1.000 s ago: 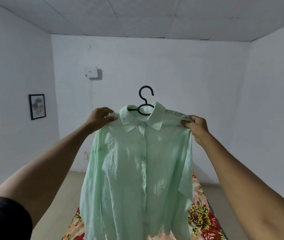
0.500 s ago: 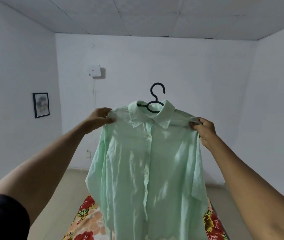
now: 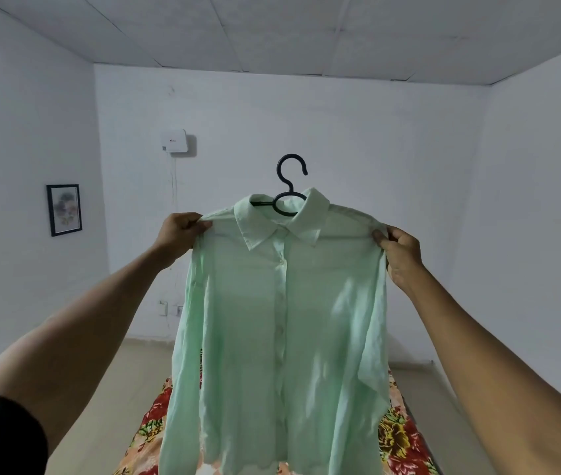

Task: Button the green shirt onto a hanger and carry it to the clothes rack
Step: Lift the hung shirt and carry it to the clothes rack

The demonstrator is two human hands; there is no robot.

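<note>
A pale green shirt point(image 3: 282, 320) hangs upright in front of me, its front placket closed down the middle. It sits on a black hanger point(image 3: 289, 186) whose hook rises above the collar. My left hand point(image 3: 179, 231) grips the shirt's left shoulder. My right hand point(image 3: 399, 252) pinches the right shoulder. Both arms are stretched forward at about chest height. The hanger's arms are hidden inside the fabric. No clothes rack is in view.
A bed with a floral cover point(image 3: 399, 437) lies below and behind the shirt. A framed picture point(image 3: 64, 209) hangs on the left wall and a white box point(image 3: 175, 141) on the back wall. Bare floor point(image 3: 124, 378) runs along the bed's left side.
Both hands have lifted the shirt higher and shifted it slightly right; it now hangs flatter and more squarely toward me. The grips on both shoulders are unchanged.
</note>
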